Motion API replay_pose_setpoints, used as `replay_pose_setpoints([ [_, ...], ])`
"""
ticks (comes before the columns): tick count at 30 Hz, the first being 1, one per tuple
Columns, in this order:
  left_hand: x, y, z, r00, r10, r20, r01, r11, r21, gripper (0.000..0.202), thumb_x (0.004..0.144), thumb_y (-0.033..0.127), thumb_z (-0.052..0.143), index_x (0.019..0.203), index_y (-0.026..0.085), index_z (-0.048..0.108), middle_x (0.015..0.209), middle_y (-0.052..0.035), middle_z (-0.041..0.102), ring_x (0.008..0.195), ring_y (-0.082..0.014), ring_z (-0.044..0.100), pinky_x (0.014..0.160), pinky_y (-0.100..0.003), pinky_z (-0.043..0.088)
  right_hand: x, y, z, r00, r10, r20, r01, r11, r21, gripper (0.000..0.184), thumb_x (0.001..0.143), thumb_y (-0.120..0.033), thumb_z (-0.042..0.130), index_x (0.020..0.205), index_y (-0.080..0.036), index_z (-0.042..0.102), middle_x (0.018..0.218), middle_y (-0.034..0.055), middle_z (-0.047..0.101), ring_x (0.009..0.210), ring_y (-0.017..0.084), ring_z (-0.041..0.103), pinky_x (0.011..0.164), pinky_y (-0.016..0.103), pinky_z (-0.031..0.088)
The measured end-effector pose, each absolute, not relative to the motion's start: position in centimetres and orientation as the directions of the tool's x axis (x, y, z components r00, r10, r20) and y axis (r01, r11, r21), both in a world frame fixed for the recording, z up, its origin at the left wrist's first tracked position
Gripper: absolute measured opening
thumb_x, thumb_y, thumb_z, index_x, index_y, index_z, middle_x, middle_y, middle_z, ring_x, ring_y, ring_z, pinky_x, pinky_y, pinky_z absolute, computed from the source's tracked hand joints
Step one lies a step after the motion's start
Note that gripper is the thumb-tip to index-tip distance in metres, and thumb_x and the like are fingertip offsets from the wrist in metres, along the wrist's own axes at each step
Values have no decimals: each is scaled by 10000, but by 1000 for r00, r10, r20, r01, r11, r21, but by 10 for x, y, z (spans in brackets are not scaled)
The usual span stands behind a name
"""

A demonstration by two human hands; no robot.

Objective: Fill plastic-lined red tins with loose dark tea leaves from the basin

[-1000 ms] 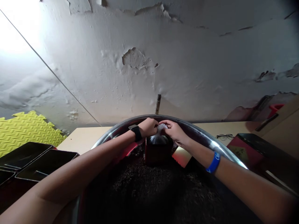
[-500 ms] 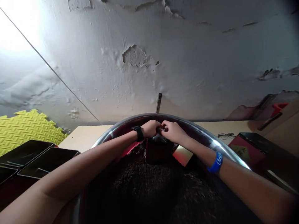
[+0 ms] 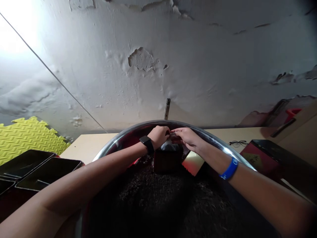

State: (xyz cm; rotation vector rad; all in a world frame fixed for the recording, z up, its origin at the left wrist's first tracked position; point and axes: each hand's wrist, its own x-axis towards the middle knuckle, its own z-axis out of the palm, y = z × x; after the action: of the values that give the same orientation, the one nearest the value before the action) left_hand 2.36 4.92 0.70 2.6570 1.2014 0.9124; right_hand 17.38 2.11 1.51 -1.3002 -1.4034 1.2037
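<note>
Both hands meet over a dark box (image 3: 166, 162) that stands upright in dark, dry leaf-like bits (image 3: 158, 195), inside a large metal basin (image 3: 119, 137). A clear plastic bag (image 3: 169, 145) bulges from the box's open top. My left hand (image 3: 159, 136), with a black watch at the wrist, is closed on the bag's gathered neck. My right hand (image 3: 187, 137), wearing a blue wristband, has its fingers reaching left against that neck, thumb side partly hidden. A gold-coloured flat piece (image 3: 193, 163) lies on the bits right of the box.
Several dark boxes or trays (image 3: 48, 173) stand at the left near a yellow foam mat (image 3: 27, 138). Glasses (image 3: 238, 143) lie on the pale table (image 3: 86, 143), right of the basin. A red and black box (image 3: 262, 155) and cardboard (image 3: 299, 130) sit farther right. A peeling wall rises behind.
My right hand has turned and its fingers have straightened somewhat at the bag's neck. My left hand has rolled slightly, showing the watch face. More of the plastic bag shows above the box.
</note>
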Motion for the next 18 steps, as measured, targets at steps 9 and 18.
replay_pose_setpoints([
  [9,19,48,11,759,588,280,510,-804,304,254,729,328,537,879,146,633,705,-17,620,586,-106,501,523,-204,342,193,20,27,-212,975,-65,403,26,-915,148,809,-140,466,829,-92,604,770,104,654,665,129,618,673,248,517],
  [18,29,48,-2,820,540,188,533,-841,93,335,669,89,475,907,208,678,877,-44,612,805,-167,538,731,-246,398,246,48,14,-23,1000,-6,972,21,-234,160,743,-268,563,813,-146,638,747,79,650,679,173,601,596,252,416],
])
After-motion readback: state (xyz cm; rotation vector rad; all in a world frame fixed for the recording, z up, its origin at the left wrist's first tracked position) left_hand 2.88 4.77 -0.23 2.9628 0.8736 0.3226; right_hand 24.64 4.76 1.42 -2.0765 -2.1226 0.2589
